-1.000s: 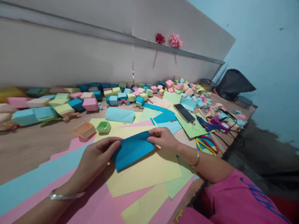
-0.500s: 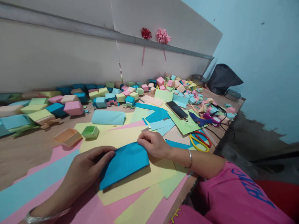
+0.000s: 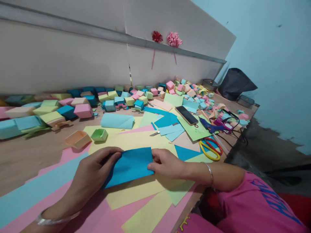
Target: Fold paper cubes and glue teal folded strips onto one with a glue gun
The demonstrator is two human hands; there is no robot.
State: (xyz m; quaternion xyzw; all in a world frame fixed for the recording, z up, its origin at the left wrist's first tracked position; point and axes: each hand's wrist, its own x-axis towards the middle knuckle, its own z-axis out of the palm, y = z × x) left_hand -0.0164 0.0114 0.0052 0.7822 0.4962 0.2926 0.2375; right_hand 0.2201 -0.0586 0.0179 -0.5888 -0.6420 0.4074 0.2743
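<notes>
Between my hands is a piece of blue paper (image 3: 133,166), held just above a layer of coloured sheets. My left hand (image 3: 94,171) pinches its upper left part between thumb and fingers. At the right edge, my right hand (image 3: 166,163) grips the paper with the thumb on its front face. Under it lies a yellow sheet (image 3: 136,195). Beyond my left hand stand a small open green paper box (image 3: 99,135) and a larger open peach paper box (image 3: 77,139).
Many coloured paper boxes (image 3: 83,110) line the back along the white board. To the right lie a phone (image 3: 186,115), scissors (image 3: 211,150) with red and yellow handles, and a blue glue gun (image 3: 207,125) with cords. A small blade (image 3: 155,133) rests among paper strips.
My right hand has slid from the paper's upper right corner down to its right edge. The paper, bowed before, is now flatter. The view has shifted slightly left.
</notes>
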